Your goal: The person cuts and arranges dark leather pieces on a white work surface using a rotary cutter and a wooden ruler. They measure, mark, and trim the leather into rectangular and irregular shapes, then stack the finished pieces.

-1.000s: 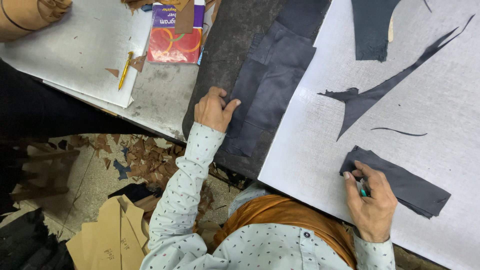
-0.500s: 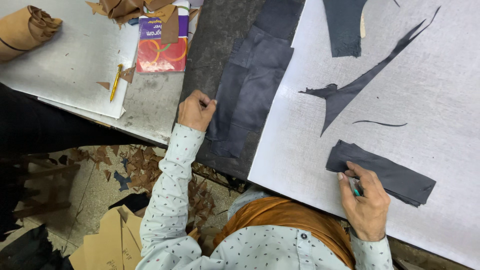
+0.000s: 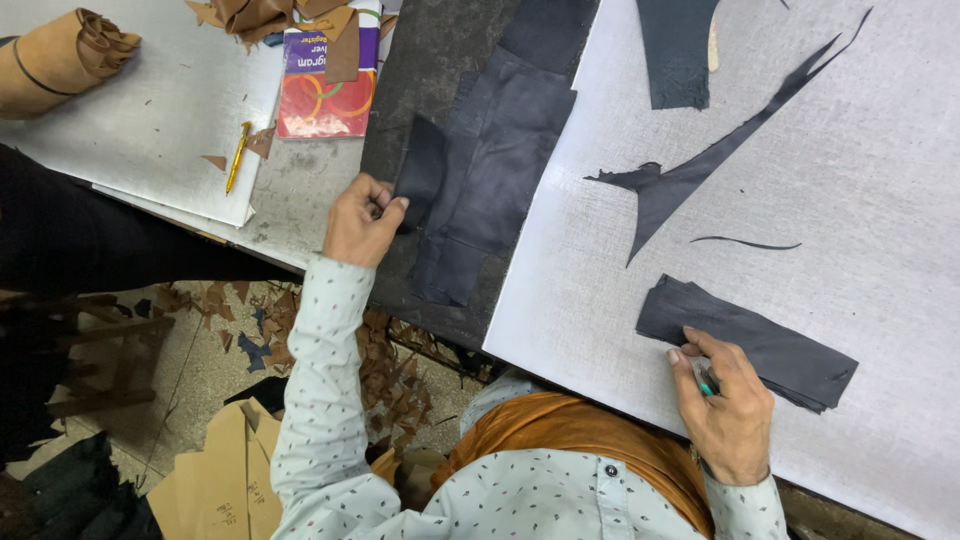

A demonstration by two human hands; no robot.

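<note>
Fingers of the left hand (image 3: 362, 220) pinch a small dark cut piece (image 3: 422, 172), lifting it beside a stack of dark leather (image 3: 495, 150) on the black mat (image 3: 425, 60). Further right, scraps (image 3: 690, 180) lie on the white board (image 3: 880, 150), suggesting cutting is partly done. Right hand (image 3: 728, 405) grips a knife (image 3: 706, 386), pressing a dark strip (image 3: 750, 335) not yet cut.

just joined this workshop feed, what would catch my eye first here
The left hand pinches a small dark leather piece at the edge of a stack of dark panels. The right hand presses a dark strip on the white cutting board, holding a small tool. A tan leather roll lies far left.
</note>
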